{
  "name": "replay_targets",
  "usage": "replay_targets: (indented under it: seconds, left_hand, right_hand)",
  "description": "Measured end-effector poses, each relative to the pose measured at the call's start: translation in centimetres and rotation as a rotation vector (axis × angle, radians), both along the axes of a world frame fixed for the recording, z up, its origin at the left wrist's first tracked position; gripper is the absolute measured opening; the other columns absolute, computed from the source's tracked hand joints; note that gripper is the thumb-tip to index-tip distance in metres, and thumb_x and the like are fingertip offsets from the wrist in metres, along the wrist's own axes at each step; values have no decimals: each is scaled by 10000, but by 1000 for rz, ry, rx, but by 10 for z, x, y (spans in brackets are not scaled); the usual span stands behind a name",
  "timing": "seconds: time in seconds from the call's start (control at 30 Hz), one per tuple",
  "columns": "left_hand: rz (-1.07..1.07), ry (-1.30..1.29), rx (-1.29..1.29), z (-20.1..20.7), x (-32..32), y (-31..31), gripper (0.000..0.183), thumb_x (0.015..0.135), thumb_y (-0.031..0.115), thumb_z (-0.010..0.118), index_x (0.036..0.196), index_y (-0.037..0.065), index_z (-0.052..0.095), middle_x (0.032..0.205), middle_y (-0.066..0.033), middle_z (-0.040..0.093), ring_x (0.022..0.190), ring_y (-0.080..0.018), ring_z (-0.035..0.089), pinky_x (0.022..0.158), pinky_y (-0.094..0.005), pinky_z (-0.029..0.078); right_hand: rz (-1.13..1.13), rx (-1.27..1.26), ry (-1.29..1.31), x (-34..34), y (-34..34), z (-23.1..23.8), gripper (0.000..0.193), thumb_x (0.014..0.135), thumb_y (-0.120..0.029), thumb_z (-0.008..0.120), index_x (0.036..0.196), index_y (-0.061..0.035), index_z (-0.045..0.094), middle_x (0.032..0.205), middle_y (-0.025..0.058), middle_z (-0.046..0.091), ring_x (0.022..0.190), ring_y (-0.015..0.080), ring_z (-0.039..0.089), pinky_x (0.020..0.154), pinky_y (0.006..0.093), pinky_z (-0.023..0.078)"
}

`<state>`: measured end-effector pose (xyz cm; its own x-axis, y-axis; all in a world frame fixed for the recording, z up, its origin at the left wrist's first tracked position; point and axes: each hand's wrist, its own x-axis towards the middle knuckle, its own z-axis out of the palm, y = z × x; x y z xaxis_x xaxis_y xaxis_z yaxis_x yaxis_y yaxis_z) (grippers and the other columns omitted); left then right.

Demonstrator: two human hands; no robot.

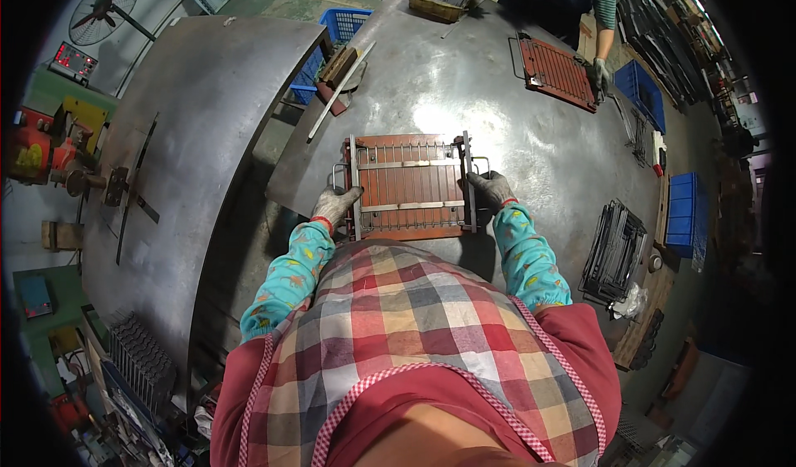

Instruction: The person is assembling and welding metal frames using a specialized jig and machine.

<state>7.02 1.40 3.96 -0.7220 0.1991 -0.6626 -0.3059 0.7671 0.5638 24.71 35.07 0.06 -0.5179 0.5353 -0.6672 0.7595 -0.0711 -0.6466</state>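
A metal wire rack (410, 187) with thin parallel rods, two flat crossbars and long side bars lies over a reddish-brown board (414, 234) at the table's near edge. Wire loops stick out at both sides. My left hand (334, 203), in a grey glove, is closed round the rack's left side, its thumb on the side bar. On the opposite side, my right hand (492, 188), also gloved, grips the right side bar near the wire loop. Some fingers of both hands are hidden.
Across the steel table (398, 77), a co-worker's gloved hand (601, 77) touches another reddish-brown board (557, 72). Black wire frames (614, 251) are piled at right, near blue bins (681, 210). A pale strip (338, 94) lies back left. A gap separates the left table (199, 119).
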Motion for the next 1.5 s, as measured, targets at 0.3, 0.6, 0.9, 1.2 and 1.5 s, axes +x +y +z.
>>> replay_targets:
  seconds: [0.3,0.6,0.9,1.2,1.5]
  left_hand:
    - [-27,160,68,-19,9,-12,632,680,474,699,1008,-52,575,920,-231,635,870,-345,621,796,-418,479]
    - [223,220,130,66,-5,-77,592,671,420,735,1042,-17,587,931,-209,631,806,-309,627,727,-391,500]
    - [581,294,119,142,-31,-225,580,702,411,721,1034,-41,573,876,-182,635,807,-280,628,724,-385,505]
    - [896,393,52,123,-77,-416,483,695,356,717,939,-48,613,867,-190,653,781,-285,645,706,-392,516]
    - [1025,500,96,101,-164,-524,451,704,360,725,873,-40,600,733,-162,637,643,-267,639,622,-385,517]
  right_hand:
    - [51,240,118,7,-1,-25,534,700,-361,779,966,61,589,858,161,657,788,250,631,720,358,512]
    - [167,164,321,-75,-53,102,436,735,-291,763,915,40,544,823,90,585,762,180,541,710,314,451]
    - [698,277,430,-242,-187,160,570,752,-386,727,1026,84,556,929,188,644,849,254,611,785,359,474]
    - [1079,275,360,-410,-406,157,669,728,-470,725,1028,102,553,833,205,637,659,246,631,608,371,501]
    - [1171,497,409,-540,-530,119,705,739,-481,709,1101,102,551,960,236,641,857,303,643,736,383,496]
